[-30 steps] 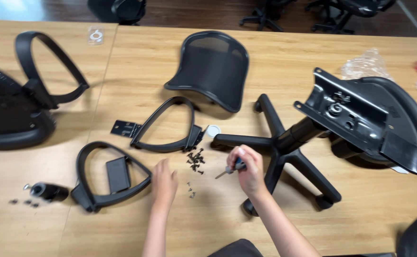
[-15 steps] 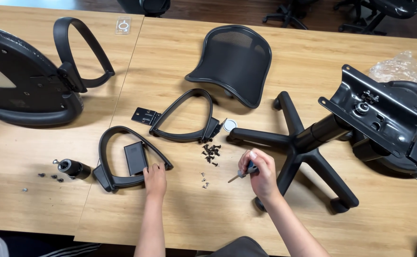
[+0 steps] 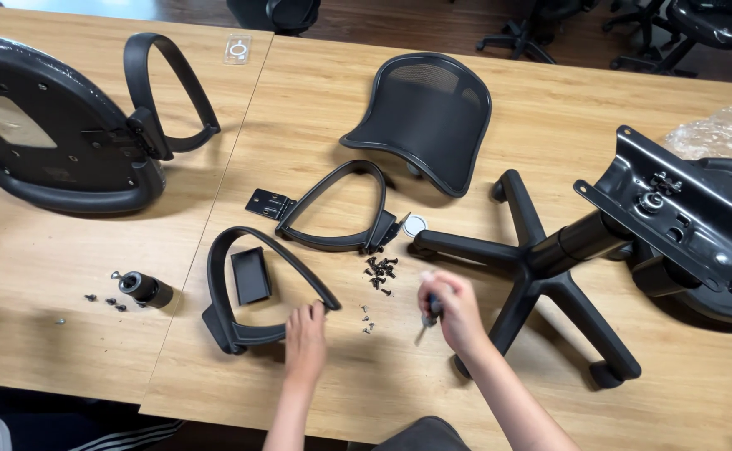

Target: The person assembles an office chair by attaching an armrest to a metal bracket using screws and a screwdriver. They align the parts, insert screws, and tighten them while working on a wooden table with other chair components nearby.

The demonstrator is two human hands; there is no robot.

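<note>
Left hand (image 3: 305,338) touching armrest (image 3: 253,296); right hand (image 3: 449,309) gripping screwdriver (image 3: 427,321)

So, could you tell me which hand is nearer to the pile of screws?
Right. The right hand, holding a tool, sits just right of and below the screws; the left hand is farther, lower left, touching an armrest.

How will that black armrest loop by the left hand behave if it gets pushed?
The armrest loop looks like rigid moulded plastic, so it should probably slide as one piece across the wooden table. Lying flat, it seems unlikely to roll or tip. The left hand touches its lower edge.
</note>
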